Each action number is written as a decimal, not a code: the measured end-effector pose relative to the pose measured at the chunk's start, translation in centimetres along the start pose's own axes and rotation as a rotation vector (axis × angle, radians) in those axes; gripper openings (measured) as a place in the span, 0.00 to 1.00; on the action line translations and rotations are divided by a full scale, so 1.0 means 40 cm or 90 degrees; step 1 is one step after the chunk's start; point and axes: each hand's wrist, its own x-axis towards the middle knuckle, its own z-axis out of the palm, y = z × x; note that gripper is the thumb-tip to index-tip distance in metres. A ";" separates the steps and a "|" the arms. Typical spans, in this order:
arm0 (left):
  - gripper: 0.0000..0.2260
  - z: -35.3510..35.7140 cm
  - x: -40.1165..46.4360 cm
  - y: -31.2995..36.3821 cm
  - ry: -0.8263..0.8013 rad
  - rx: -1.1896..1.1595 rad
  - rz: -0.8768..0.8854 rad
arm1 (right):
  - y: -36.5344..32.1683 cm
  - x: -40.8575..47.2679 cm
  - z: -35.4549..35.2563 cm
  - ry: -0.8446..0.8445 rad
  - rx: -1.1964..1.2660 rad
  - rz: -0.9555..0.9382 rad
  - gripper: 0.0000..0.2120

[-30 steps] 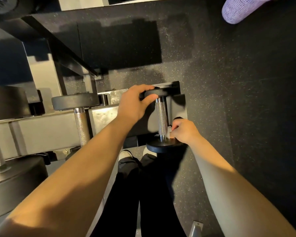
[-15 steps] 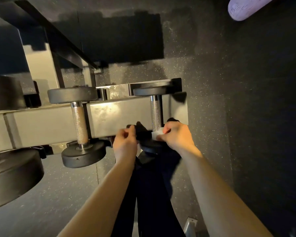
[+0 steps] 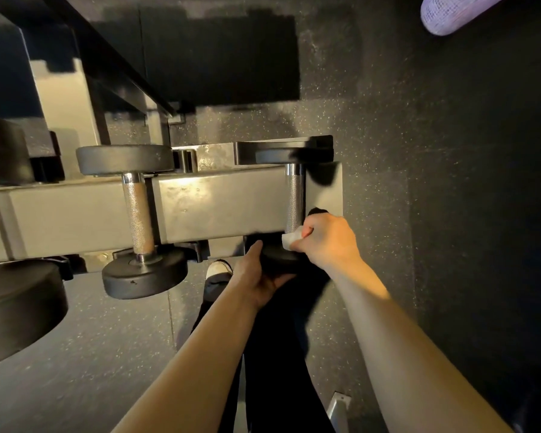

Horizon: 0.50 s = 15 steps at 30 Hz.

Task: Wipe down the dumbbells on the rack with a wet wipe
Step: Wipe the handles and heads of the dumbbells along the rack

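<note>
No brand, label or readable writing shows on anything in view. A person looks down at a grey metal dumbbell rack standing on dark speckled rubber floor. The right hand has its grip closed around a small white wet wipe, fingers curled and pinching it against the lower end of the knurled chrome handle of the small dumbbell at the right end of the rack, just above that dumbbell's near black head. The left hand cups that near head from below and from the left, thumb up along its side, fingers wrapped underneath, so its grip is holding the weight itself. The wipe sits between the handle and the right hand's fingers, touching both, with one corner poking out to the left. Three dumbbells can be counted with certainty: the one being handled, a second dumbbell of similar build to its left lying across the rack, and a much bigger one partly cut off by the left edge. One wipe is visible. Below the hands are the person's dark trouser legs and one light shoe toe. A pale purple textured roll lies at the top right corner.
</note>
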 end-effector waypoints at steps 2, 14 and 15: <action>0.13 0.006 -0.013 -0.007 -0.003 -0.003 0.016 | -0.005 -0.003 0.006 -0.003 0.005 0.008 0.12; 0.18 -0.019 -0.040 -0.014 -0.042 -0.056 0.010 | -0.038 -0.004 0.042 0.026 0.070 0.085 0.14; 0.22 -0.025 -0.029 -0.001 -0.046 -0.036 -0.013 | -0.034 -0.003 0.029 -0.004 0.078 0.081 0.14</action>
